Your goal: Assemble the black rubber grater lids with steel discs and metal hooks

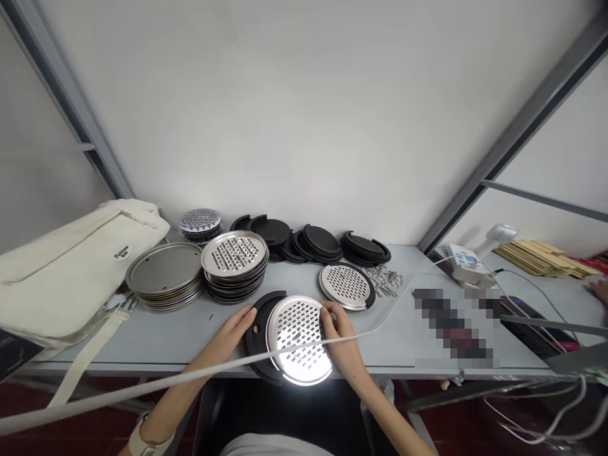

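The left hand (237, 326) grasps a black, crescent-shaped, plastic-looking holder (262, 311), the right hand (342, 334) a round silver perforated metal disc (299, 328), both overhanging the grey table (187, 332)'s front edge. A slackened right grip could drop the disc.

Gleams silvery and round as a flat metal disc (299, 330), pierced with slanting rows of short slots inside a plain rim, face up, with glare whitening the lower part. Meets a matte black crescent-shaped holder (260, 310) with a small hole, curving around the disc's left side, the right side left bare. Reach together past the front edge of the table (399, 342), seating depth impossible to tell.
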